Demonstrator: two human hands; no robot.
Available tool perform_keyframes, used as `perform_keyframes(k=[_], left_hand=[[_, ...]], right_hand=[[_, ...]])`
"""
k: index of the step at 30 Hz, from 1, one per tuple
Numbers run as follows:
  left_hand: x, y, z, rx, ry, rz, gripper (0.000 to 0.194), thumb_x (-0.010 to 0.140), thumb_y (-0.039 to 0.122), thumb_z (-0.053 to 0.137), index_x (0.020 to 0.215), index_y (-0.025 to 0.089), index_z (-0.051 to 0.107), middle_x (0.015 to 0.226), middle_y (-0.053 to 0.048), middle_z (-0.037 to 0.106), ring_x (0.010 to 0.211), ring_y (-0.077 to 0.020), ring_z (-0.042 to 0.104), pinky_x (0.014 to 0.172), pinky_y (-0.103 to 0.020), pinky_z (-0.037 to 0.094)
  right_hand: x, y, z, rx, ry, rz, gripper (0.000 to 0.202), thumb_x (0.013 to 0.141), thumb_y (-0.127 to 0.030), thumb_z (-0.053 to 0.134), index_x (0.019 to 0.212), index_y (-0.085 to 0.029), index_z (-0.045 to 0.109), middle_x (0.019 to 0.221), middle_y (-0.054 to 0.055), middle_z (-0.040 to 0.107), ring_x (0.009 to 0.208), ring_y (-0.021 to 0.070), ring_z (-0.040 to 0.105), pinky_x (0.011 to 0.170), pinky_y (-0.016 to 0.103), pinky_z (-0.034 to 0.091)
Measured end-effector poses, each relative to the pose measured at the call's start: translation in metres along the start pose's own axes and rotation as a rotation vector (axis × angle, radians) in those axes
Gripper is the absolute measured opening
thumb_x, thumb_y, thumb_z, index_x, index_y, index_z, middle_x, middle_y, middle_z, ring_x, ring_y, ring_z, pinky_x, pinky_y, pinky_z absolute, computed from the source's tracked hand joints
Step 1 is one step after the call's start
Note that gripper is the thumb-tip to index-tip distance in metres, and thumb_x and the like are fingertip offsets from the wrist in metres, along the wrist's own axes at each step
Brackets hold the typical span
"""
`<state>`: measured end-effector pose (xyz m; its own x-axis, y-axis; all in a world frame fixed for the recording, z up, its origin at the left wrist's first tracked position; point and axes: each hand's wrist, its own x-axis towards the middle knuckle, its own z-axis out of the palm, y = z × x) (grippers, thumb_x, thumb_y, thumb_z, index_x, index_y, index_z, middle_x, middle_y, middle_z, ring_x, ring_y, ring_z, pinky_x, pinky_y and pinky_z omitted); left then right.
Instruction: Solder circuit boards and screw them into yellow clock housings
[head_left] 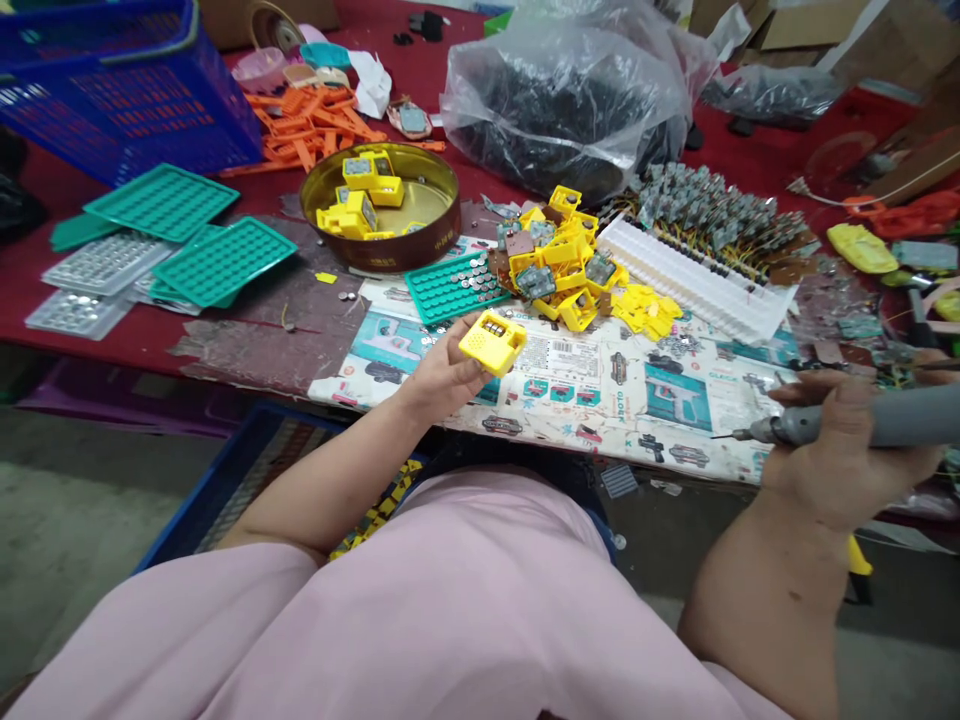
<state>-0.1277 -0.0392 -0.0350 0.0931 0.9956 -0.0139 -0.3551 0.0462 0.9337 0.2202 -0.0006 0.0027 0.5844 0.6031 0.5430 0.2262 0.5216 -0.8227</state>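
Observation:
My left hand (454, 372) holds a yellow plastic housing (492, 343) with small round metal cells in its opening, just above the printed sheet (555, 400) at the table's front edge. At the right, my right hand (840, 450) is wrapped round a grey electric screwdriver (900, 415), its thin bit pointing left. Beyond the left hand lies a green tray (442, 290) partly filled with round cells. Beside that tray is a heap of yellow housings and circuit boards (562, 255), with small yellow covers (646, 310) to its right.
A round tin (382, 250) with yellow pieces stands behind. Green trays (225, 260) and a blue basket (135, 110) are at the left. Orange parts (315, 125), a plastic bag of dark parts (562, 120) and a white rack (697, 275) with wired parts are farther back.

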Motion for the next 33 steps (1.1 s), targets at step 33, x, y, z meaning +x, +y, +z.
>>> perform_keyframes(k=[33], left_hand=[[-0.020,-0.020,0.015,1.317,-0.214,0.556,0.028,0.095,0.029,0.054,0.119,0.018,0.061,0.131,-0.015,0.067,0.120,-0.0249,0.066,0.100,-0.040,0.055]], right_hand=[[0.002,0.001,-0.012,-0.081,-0.045,-0.145,0.044,0.083,-0.046,0.052,0.121,-0.023,0.045,0.081,-0.005,0.063,0.049,0.0071,0.051,0.055,0.024,0.043]])
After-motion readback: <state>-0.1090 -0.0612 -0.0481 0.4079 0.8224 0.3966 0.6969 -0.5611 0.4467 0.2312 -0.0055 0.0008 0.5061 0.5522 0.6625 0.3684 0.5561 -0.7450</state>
